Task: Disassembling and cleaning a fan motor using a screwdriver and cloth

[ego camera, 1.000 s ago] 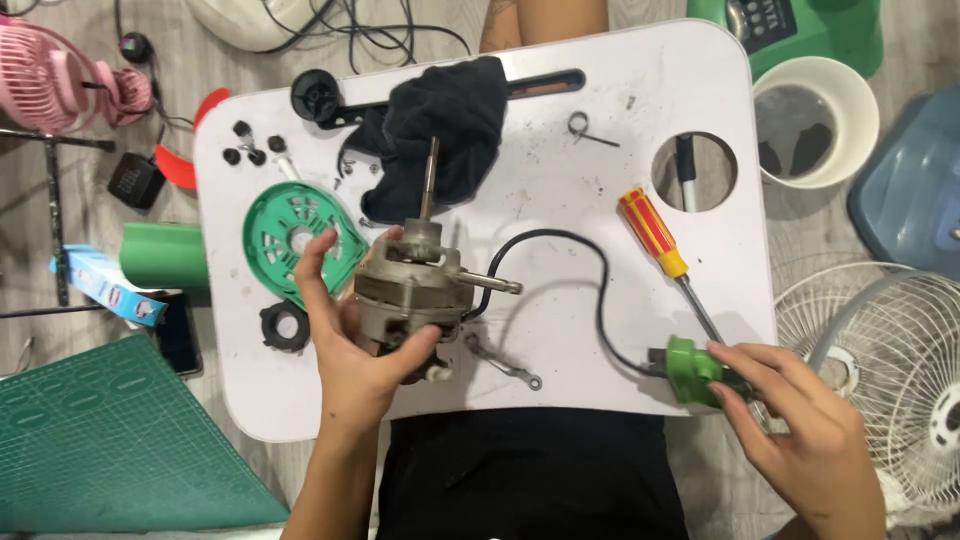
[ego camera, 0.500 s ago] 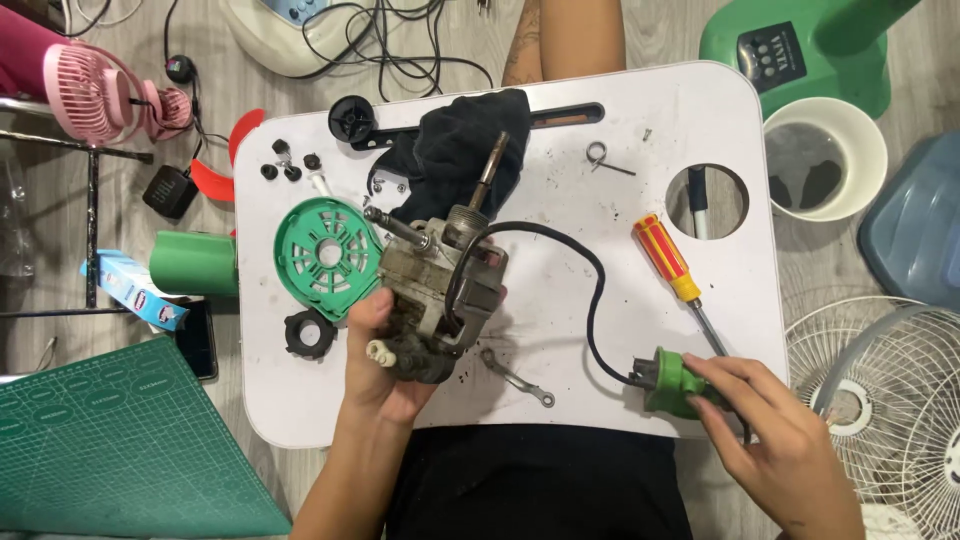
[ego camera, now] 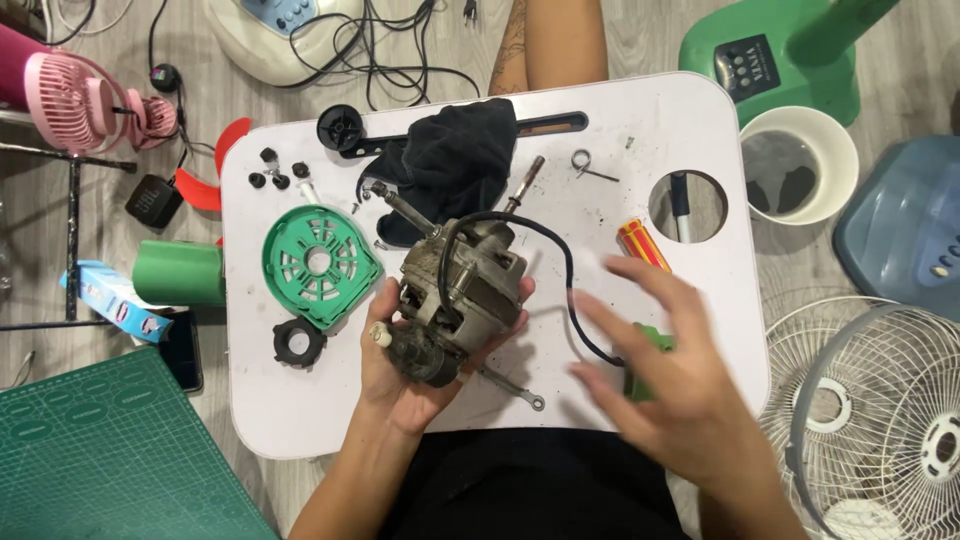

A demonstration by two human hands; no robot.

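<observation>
On the white lap table [ego camera: 300, 400], the left hand [ego camera: 410, 370] cradles the grimy fan motor [ego camera: 460, 285] near its middle, fingers wrapped firmly, which should steady it while the blurred right hand [ego camera: 670, 390] hovers spread-fingered over the green plug [ego camera: 650, 345].

One package: small light-blue carton [ego camera: 112, 301], long and flat, with a white and pink printed panel, on the floor well left of the left hand [ego camera: 420, 370], just beside a green cylinder [ego camera: 180, 273]. Dark phone [ego camera: 185, 350] lies touching the carton, screen black. One label: dark square control panel [ego camera: 748, 68] with pale buttons on the green fan base [ego camera: 800, 60], far up and right of the right hand [ego camera: 680, 390].
</observation>
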